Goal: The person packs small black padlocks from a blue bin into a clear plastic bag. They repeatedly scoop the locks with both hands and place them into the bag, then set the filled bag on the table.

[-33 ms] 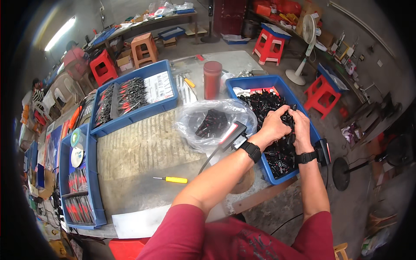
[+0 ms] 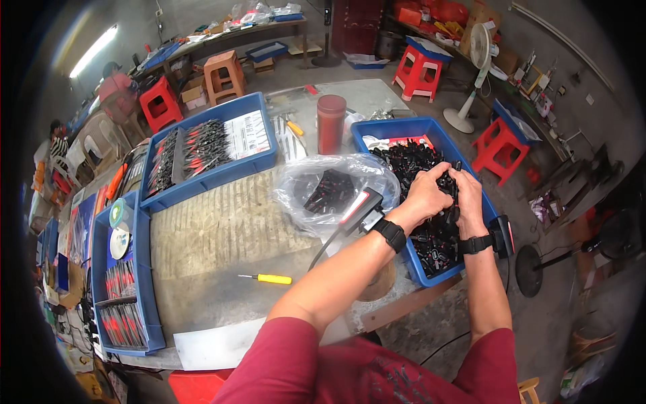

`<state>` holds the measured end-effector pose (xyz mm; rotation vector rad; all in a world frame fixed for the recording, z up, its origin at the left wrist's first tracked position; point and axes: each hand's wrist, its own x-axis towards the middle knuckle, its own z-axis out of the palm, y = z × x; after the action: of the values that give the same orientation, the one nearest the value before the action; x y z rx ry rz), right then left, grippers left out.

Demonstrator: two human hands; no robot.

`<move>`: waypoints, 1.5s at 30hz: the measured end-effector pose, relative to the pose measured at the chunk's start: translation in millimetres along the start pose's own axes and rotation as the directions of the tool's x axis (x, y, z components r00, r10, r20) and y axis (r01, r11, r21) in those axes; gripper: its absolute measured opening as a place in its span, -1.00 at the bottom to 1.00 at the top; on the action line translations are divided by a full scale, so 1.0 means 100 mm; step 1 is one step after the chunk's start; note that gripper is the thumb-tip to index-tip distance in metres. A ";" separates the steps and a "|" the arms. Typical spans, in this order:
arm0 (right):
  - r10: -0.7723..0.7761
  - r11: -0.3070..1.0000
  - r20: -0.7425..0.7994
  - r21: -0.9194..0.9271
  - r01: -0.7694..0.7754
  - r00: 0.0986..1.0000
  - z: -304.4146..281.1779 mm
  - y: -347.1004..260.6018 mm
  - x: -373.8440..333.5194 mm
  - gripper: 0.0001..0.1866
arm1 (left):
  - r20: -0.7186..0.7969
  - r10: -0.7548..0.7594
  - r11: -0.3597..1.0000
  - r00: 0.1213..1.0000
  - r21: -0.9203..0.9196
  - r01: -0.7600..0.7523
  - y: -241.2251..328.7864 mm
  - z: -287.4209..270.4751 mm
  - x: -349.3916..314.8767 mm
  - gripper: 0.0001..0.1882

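Note:
Both my hands are over the right-hand blue bin, which holds a heap of small black parts, some with red or pink spots. My left hand is closed, thumb and fingers curled around some of these parts. Close beside it, my right hand is closed too, with black pieces showing between the two hands. Their exact kind is too small to make out. Left of the bin, a clear plastic bag lies open with more dark parts inside.
A yellow-handled screwdriver lies on the table. Blue trays of black-and-red pieces stand at the left. Behind the bag is a red cylindrical container. Red stools and a fan stand beyond the table; people sit far left.

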<state>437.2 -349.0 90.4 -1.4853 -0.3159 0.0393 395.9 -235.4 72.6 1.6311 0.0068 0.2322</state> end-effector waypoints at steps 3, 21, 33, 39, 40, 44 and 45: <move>-0.003 1.000 -0.003 0.019 0.003 1.000 0.07 -0.06 0.03 -0.88 | -0.031 0.046 0.998 0.998 -0.050 -0.048 0.00 -0.04 0.02 -0.23; -0.115 0.972 0.184 0.223 0.072 0.976 1.32 -0.28 -0.11 -0.86 | -0.091 0.158 0.980 0.983 -0.107 -0.167 0.42 -1.21 -0.42 -0.32; -0.032 0.987 0.195 0.161 0.000 0.980 1.82 0.59 -0.23 -0.85 | -0.143 0.237 0.925 0.961 0.337 -0.178 -0.29 -1.77 -0.64 -0.27; -0.144 0.983 0.259 -0.071 0.167 0.955 1.71 0.75 -0.17 -0.75 | -0.166 0.348 0.805 0.922 0.558 -0.203 -0.48 -1.77 -0.70 -0.36; -0.183 0.963 0.280 -0.142 0.230 0.942 1.67 0.76 -0.17 -0.76 | -0.163 0.340 0.794 0.926 0.577 -0.190 -0.48 -1.78 -0.72 -0.38; -0.058 0.952 0.381 -0.258 0.167 0.923 1.56 0.77 -0.16 -0.82 | -0.031 0.209 0.792 0.977 0.592 -0.151 -0.42 -1.87 -0.80 -0.47; -0.106 0.919 0.421 -0.304 0.251 0.901 1.55 0.76 -0.17 -0.81 | -0.001 0.159 0.783 0.987 0.609 -0.125 -0.39 -1.90 -0.82 -0.47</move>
<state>397.8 -195.4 20.8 -1.7955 -0.8289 0.1428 292.0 -56.9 32.9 2.2784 -0.0025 0.4213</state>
